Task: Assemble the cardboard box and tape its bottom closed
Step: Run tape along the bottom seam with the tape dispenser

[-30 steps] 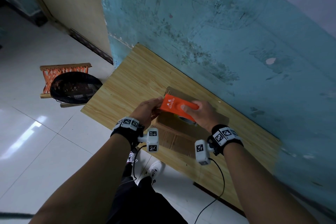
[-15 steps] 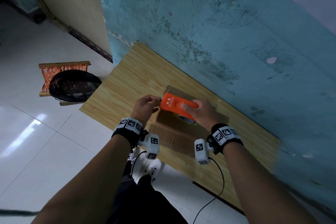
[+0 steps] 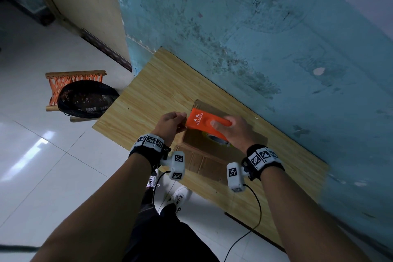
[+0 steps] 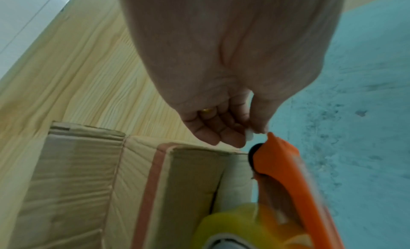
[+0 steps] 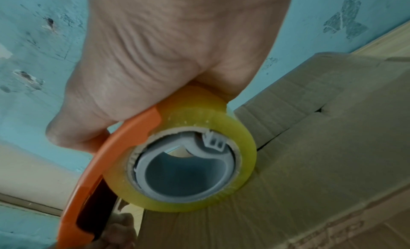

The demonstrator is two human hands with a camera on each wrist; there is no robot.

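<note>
A brown cardboard box [image 3: 204, 142] stands on the wooden table [image 3: 148, 95] with its closed flaps up. My right hand [image 3: 231, 130] grips an orange tape dispenser [image 3: 204, 122] holding a yellowish clear tape roll [image 5: 190, 165], which rests on the box's top by the flap seam [image 5: 288, 128]. My left hand [image 3: 172, 123] is at the dispenser's front end over the box's left edge [image 4: 199, 149]; thumb and forefinger pinch something small and pale, seemingly the tape's free end [image 4: 249, 134], beside the dispenser's tip [image 4: 272, 147].
A blue, scuffed wall [image 3: 255, 38] runs right behind the table. On the tiled floor at the left stand a black mesh basket [image 3: 87, 99] and an orange woven stool [image 3: 74, 81]. A cable [image 3: 253, 219] hangs from the right wrist camera. My shoes [image 3: 178, 195] are under the table's edge.
My left hand has slid a little left and forward from the dispenser's front end toward the box's left edge. The right hand and dispenser have stayed in place.
</note>
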